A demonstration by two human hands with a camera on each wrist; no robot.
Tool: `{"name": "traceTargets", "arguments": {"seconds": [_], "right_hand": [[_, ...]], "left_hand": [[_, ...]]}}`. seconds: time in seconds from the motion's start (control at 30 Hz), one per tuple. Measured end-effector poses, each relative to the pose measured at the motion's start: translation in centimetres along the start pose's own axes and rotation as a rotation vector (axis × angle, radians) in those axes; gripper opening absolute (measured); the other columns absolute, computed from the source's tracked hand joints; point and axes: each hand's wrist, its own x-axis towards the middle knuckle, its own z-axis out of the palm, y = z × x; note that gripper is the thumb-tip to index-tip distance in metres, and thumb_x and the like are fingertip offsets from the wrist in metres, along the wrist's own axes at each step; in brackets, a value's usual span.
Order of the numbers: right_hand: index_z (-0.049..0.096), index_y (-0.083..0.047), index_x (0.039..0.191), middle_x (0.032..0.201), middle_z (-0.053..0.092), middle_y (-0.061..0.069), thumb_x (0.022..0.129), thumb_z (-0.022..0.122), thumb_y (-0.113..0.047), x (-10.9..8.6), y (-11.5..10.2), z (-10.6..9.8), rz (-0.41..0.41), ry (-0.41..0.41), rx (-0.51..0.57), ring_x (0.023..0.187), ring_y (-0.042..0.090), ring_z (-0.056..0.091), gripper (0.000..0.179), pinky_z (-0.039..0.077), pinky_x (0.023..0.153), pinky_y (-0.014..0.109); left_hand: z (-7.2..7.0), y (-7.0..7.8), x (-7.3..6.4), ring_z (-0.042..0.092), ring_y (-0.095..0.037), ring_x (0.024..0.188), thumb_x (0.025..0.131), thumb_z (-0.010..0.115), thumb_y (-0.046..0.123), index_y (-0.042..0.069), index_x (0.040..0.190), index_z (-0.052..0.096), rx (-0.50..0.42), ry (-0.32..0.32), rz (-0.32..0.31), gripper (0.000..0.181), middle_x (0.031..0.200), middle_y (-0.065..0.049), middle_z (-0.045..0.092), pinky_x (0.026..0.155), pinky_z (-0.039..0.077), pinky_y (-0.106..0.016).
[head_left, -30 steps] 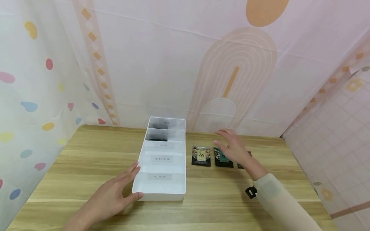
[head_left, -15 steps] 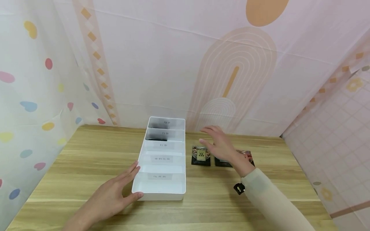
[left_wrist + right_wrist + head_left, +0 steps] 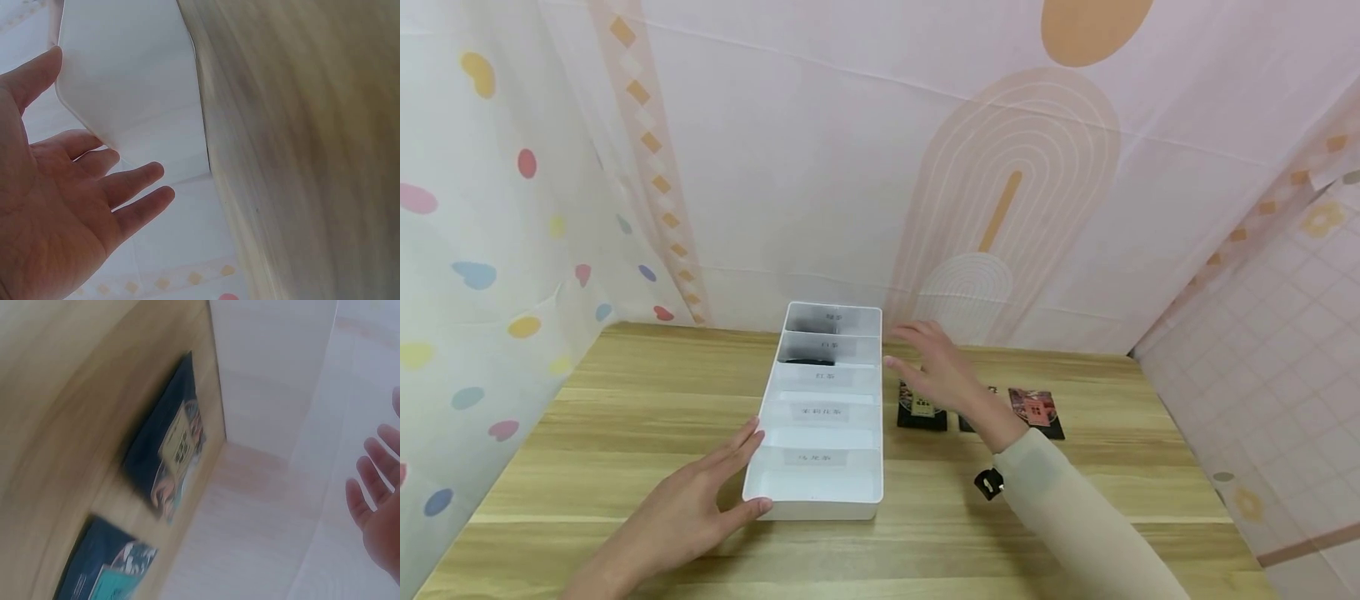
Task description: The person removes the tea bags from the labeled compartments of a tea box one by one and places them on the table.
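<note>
A long white organizer box (image 3: 820, 511) with labeled compartments stands left of the table's middle. Dark packets are partly visible in its two far compartments. My left hand (image 3: 692, 504) rests at its near left corner, thumb on the front and fingertips along the side; the left wrist view shows these fingers fairly straight. My right hand (image 3: 942, 373) hovers beside the box's right rim, fingers spread, holding nothing. Under it lies a black sachet with a yellow label (image 3: 922, 417). Beside that is a teal-labeled sachet (image 3: 115, 575), mostly hidden by the forearm in the head view. A red-labeled sachet (image 3: 1036, 413) lies rightmost.
The wooden table (image 3: 625, 400) reaches back to a patterned cloth backdrop (image 3: 820, 167). Cloth also hangs at the left and right sides. A black strap piece (image 3: 988, 483) shows by the right sleeve.
My right hand has moved left, from above the middle sachet to beside the box, uncovering the red-labeled sachet. My left hand and the box have stayed put.
</note>
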Motion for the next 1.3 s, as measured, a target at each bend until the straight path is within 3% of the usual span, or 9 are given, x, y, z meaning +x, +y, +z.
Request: {"name": "traceTargets", "arguments": {"seconds": [0.3,0.47,0.63,0.97,1.3], "right_hand": [[0.059,-0.006,0.148,0.153,0.054,0.015,0.105,0.064,-0.03,1.3,-1.1,1.2,-0.038,-0.004,0.002,0.143,0.034,0.044,0.049,0.039,0.117,0.054],[0.056,-0.008,0.151,0.155,0.053,0.013,0.106,0.062,-0.033,2.1,-1.7,2.0,-0.056,-0.041,-0.021,0.147,0.036,0.04,0.052,0.034,0.12,0.056],[0.055,-0.01,0.153,0.154,0.053,0.009,0.106,0.062,-0.035,2.9,-2.1,2.9,-0.07,-0.075,-0.053,0.145,0.031,0.043,0.053,0.036,0.119,0.052],[0.054,-0.011,0.154,0.154,0.051,0.01,0.108,0.06,-0.032,4.0,-3.2,4.8,-0.052,-0.14,0.017,0.143,0.03,0.045,0.051,0.041,0.116,0.048],[0.059,-0.009,0.15,0.153,0.053,0.011,0.107,0.063,-0.03,4.9,-3.1,6.5,0.006,-0.147,0.081,0.143,0.028,0.046,0.047,0.041,0.117,0.046]], "left_hand": [[0.0,0.0,-0.1,0.057,-0.034,0.136,0.095,0.072,0.057,0.007,0.158,0.047,-0.004,0.001,0.001,0.084,0.168,-0.003,0.037,0.101,0.051,-0.057],[0.0,-0.1,-0.1,0.057,-0.034,0.136,0.095,0.073,0.057,0.007,0.158,0.047,0.007,0.004,0.004,0.084,0.168,-0.003,0.037,0.1,0.052,-0.056],[0.0,-0.1,-0.2,0.057,-0.034,0.137,0.094,0.072,0.057,0.007,0.158,0.047,0.006,-0.001,-0.001,0.085,0.168,-0.003,0.037,0.1,0.052,-0.056],[0.0,-0.1,-0.2,0.058,-0.035,0.135,0.094,0.073,0.057,0.006,0.157,0.048,0.009,0.003,-0.001,0.085,0.167,-0.004,0.038,0.099,0.053,-0.057],[0.0,-0.1,-0.1,0.058,-0.035,0.135,0.094,0.073,0.058,0.007,0.157,0.048,0.004,0.002,-0.005,0.085,0.167,-0.003,0.038,0.099,0.053,-0.057]]}}
